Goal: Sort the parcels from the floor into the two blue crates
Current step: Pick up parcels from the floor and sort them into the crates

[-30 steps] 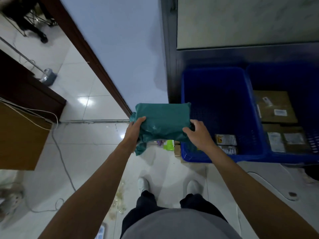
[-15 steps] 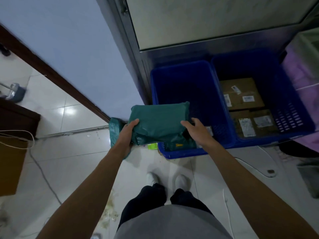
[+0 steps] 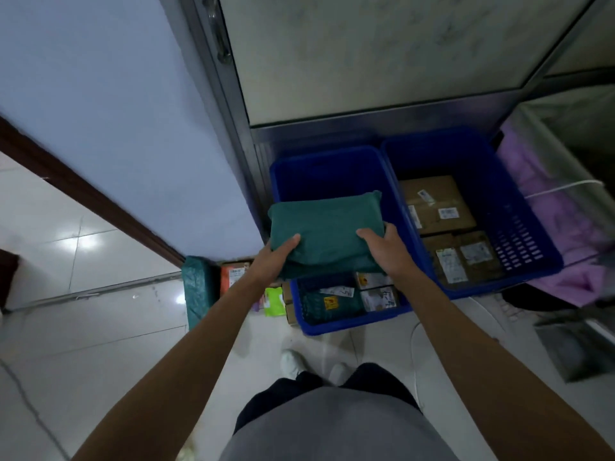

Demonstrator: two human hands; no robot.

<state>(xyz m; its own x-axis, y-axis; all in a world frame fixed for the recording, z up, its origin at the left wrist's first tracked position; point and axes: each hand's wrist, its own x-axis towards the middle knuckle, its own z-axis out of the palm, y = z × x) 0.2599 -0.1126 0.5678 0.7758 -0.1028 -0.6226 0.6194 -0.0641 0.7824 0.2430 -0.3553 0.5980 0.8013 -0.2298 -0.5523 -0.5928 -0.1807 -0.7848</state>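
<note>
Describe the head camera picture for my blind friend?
A person's left hand and right hand hold a green mailer parcel over the left blue crate, which has small labelled parcels inside. The right blue crate holds brown cardboard boxes; more parcels sit on the floor beside the crates.

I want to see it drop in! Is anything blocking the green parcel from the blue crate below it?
Nothing visible does. The left hand and right hand hold the green parcel over the left crate; smaller parcels lie at its near end.
</note>
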